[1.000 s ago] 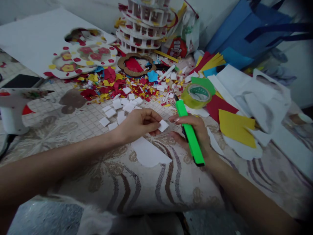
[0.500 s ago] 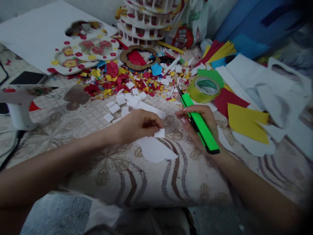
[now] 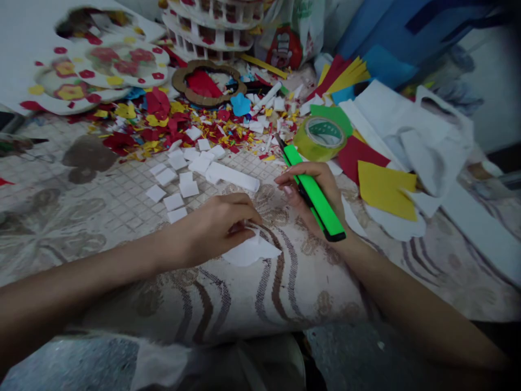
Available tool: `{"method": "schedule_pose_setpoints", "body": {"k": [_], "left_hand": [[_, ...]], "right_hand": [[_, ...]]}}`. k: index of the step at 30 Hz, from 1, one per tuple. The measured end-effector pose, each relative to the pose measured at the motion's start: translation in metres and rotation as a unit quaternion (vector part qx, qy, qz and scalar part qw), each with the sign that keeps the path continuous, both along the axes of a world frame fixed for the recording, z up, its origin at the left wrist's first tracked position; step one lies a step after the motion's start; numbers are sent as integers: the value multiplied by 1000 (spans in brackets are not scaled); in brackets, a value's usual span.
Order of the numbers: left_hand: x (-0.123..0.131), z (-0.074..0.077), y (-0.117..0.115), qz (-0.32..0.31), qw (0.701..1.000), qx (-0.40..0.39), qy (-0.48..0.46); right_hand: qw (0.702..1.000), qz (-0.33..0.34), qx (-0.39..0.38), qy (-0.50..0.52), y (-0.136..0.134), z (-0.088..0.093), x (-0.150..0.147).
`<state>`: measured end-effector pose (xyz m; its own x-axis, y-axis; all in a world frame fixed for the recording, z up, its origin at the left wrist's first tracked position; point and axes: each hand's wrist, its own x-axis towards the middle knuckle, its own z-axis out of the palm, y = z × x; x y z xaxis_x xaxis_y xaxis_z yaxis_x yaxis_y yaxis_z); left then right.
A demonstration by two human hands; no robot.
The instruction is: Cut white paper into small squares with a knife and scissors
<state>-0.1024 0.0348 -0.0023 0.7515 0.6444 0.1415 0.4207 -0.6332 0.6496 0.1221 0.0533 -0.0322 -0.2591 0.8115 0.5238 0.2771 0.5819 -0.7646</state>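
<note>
My left hand (image 3: 222, 228) is closed in a pinch over a scalloped white paper piece (image 3: 248, 254) on the tablecloth. White paper shows at its fingertips; the edge between the small square held earlier and the larger piece cannot be made out. My right hand (image 3: 313, 198) holds a bright green box cutter (image 3: 319, 201) in the palm, its dark tip pointing up and away. Its thumb and fingers stretch toward the left. Several small white squares (image 3: 188, 186) lie beyond my left hand, beside a white paper strip (image 3: 236, 176).
A roll of yellow-green tape (image 3: 319, 140) stands just past my right hand. Red, yellow and white scraps (image 3: 163, 125) are strewn behind. A brown flower-shaped ring (image 3: 179, 81), a tiered white structure (image 3: 207, 32) and decorated plates (image 3: 81, 81) sit farther back. Yellow paper (image 3: 386, 187) lies at right.
My left hand has come slightly down and left, bringing the small white square over the larger paper piece. My right hand still grips the box cutter. The camera view has shifted right.
</note>
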Motion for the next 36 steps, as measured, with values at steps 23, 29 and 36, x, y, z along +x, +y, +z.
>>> {"method": "schedule_pose_setpoints", "body": {"k": [23, 29, 36], "left_hand": [[-54, 20, 23, 31, 997, -40, 52], [-65, 26, 24, 55, 996, -34, 54], [-55, 12, 17, 20, 997, -70, 30]], "right_hand": [[997, -40, -34, 57, -7, -4, 0], [997, -44, 18, 63, -13, 3, -7], [999, -11, 7, 41, -14, 4, -9]]}}
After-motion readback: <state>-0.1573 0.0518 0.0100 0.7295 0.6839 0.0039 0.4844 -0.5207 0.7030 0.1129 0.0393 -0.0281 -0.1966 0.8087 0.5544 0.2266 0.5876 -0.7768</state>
